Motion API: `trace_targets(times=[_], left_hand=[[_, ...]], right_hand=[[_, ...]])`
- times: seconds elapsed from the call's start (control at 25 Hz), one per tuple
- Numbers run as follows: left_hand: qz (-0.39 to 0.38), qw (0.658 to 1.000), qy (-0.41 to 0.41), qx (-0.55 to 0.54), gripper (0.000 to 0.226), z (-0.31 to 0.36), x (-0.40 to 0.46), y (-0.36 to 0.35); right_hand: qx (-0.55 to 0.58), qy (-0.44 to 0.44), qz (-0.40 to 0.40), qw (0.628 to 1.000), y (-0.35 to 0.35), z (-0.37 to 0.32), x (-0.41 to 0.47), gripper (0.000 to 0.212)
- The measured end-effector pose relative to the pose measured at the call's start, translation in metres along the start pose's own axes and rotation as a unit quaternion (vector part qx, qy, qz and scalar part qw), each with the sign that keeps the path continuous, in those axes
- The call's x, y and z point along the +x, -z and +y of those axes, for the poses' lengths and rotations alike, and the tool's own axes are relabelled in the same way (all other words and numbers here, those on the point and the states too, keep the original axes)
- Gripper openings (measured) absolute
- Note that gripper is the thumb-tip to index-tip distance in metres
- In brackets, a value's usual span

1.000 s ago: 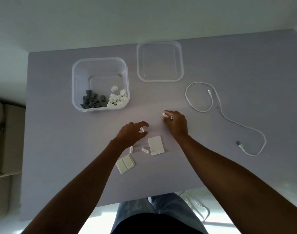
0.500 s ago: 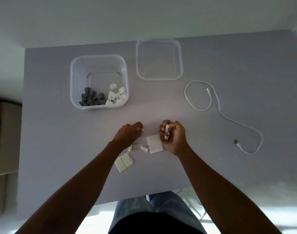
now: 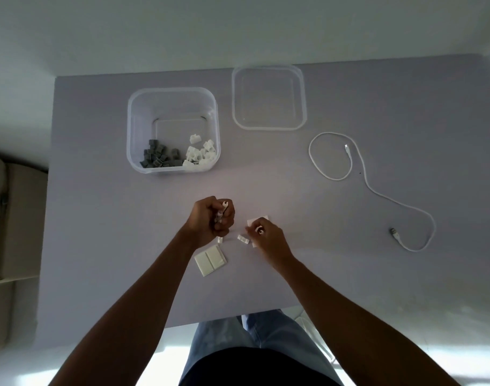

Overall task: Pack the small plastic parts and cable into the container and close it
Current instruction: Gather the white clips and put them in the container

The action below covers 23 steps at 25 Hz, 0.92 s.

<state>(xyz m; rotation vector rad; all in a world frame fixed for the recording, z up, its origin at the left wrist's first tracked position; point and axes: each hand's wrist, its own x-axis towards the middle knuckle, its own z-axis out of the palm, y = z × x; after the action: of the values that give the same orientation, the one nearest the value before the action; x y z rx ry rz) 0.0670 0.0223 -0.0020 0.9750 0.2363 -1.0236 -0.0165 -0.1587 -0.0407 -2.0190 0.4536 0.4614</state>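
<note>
Over the last second the left hand has lifted off the table and curled into a fist around several small white clips, 1 of which protrudes at the top of the fist. The right hand, which was gathering pieces farther toward the far edge, has drawn back toward the near edge and now rests over the flat white square plate. Its fingers are curled around a small white clip.

Judgement: both hands are collecting loose parts, and the transfer to the container has not yet begun.

Remaining on the table near the hands:
- 1 white clip between the 2 hands.
- 1 smaller white piece just below the left fist.
- 1 white 2-panel switch plate nearer the near edge.

The clear container stands open toward the far-left part of the table, holding grey clips and white clips along its near wall. The clear lid lies just to its right, at the far edge. The white USB cable lies uncoiled toward the right edge, untouched, well apart from the container.

Outstanding steps: deposit the held parts, collect the remainder, coil and insert the cable, fit the lid.
</note>
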Motion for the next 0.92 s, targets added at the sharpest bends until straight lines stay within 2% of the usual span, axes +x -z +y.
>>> trace_targets(times=[0.08,0.16,0.24,0.32,0.4,0.48,0.52,0.6,0.64,0.76,0.92], left_hand=[[-0.005,1.0,-0.011,-0.028,0.021,0.001,-0.008,-0.001],[0.012,0.999,-0.012,-0.037,0.031,0.003,-0.014,-0.001],[0.054,0.998,-0.014,-0.025,0.042,0.002,-0.02,-0.001],[0.099,0.995,-0.02,0.007,0.044,-0.001,-0.026,0.001],[0.154,0.987,-0.012,0.041,0.043,-0.009,-0.031,0.005],[0.244,0.96,-0.013,0.134,0.043,-0.019,-0.032,0.013],[0.294,0.926,-0.022,0.237,0.043,-0.025,-0.031,0.018],[0.343,0.82,-0.025,0.457,0.039,-0.04,-0.029,0.027],[0.346,0.785,-0.019,0.514,0.039,-0.047,-0.03,0.027],[0.343,0.745,-0.029,0.571,0.042,-0.066,-0.024,0.022],[0.344,0.721,-0.079,0.596,0.035,-0.079,-0.015,0.021]], right_hand=[[-0.14,0.091,-0.012,0.986,-0.01,0.006,-0.006,0.029],[-0.222,0.133,-0.002,0.966,-0.019,0.012,-0.009,0.033],[-0.263,0.162,0.016,0.951,-0.026,0.014,-0.01,0.032],[-0.283,0.187,0.03,0.94,-0.031,0.016,-0.009,0.026],[-0.261,0.174,0.045,0.949,-0.034,0.012,-0.009,0.022],[-0.1,0.077,0.043,0.991,-0.033,-0.002,-0.009,0.019],[0.035,-0.002,0.041,0.999,-0.032,-0.008,-0.008,0.017],[0.275,-0.143,0.034,0.95,-0.026,-0.019,-0.009,0.025],[0.352,-0.183,0.019,0.918,-0.022,-0.022,-0.009,0.027],[0.489,-0.205,-0.07,0.845,-0.012,-0.024,-0.006,0.022],[0.545,-0.173,-0.137,0.809,-0.002,-0.031,-0.003,0.021]])
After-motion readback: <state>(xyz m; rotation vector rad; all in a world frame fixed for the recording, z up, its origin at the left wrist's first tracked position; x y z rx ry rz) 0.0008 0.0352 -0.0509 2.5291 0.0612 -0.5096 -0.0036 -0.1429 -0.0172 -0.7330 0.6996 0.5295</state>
